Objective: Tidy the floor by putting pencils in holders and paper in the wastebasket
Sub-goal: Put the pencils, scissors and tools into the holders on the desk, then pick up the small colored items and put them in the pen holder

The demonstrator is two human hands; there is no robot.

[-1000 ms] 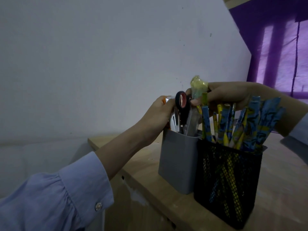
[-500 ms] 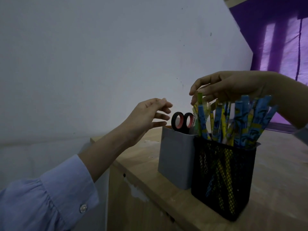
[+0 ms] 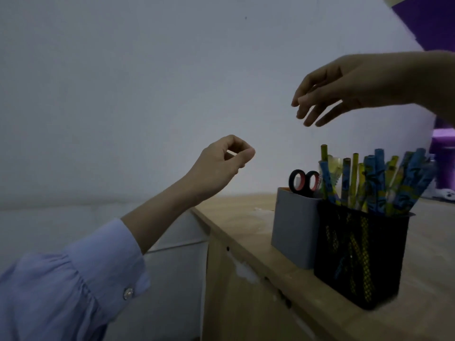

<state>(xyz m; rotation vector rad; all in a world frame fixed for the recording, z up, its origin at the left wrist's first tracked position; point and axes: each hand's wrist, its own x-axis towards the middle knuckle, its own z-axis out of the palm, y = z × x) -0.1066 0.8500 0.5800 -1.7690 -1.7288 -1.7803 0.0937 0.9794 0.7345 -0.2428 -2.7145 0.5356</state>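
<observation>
A black mesh holder full of blue and yellow pencils stands on a wooden cabinet top. Touching its left side is a grey holder with black-handled scissors sticking out. My right hand hovers well above the pencils, fingers hanging loose and empty. My left hand is raised to the left of the grey holder, apart from it, its fingers curled in against the thumb with nothing visible in them.
A plain white wall fills the background. The cabinet's front edge runs diagonally toward the lower right, with a white chipped patch on its face. A purple curtain and purple object sit at the far right.
My right hand let go of the pencils and rose away from the black holder. My left hand pulled back left from the grey holder and curled its fingers. The camera dropped lower.
</observation>
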